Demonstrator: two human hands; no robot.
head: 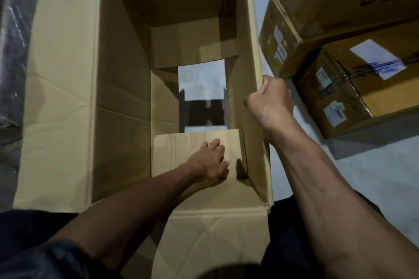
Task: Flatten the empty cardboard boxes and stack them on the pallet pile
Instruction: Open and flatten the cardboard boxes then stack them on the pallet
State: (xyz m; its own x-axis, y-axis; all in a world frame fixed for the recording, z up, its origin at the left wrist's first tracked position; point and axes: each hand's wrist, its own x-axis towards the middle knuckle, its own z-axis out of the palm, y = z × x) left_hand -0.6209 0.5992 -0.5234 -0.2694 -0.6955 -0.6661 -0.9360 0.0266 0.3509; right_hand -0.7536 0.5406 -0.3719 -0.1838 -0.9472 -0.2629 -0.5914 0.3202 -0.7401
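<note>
A tall cardboard box (127, 88) stands upright on the pale floor (374, 183) right in front of the person, its long axis vertical and its open mouth pointing up toward the camera. Its bottom is partly open: between the lower flaps a patch of floor shows through. The left hand (209, 161) reaches deep inside and presses with spread, fairly straight fingers on the near bottom flap (195, 149), so this grip is open and holds nothing. The right hand (271, 102) clutches the top edge of the box's right wall (251, 36), fingers curled over the rim, a closed grip on the cardboard. A wide top flap (59, 88) hangs outward on the left. To the right, near the box, sealed labelled boxes (353, 88) are stacked on the floor.
</note>
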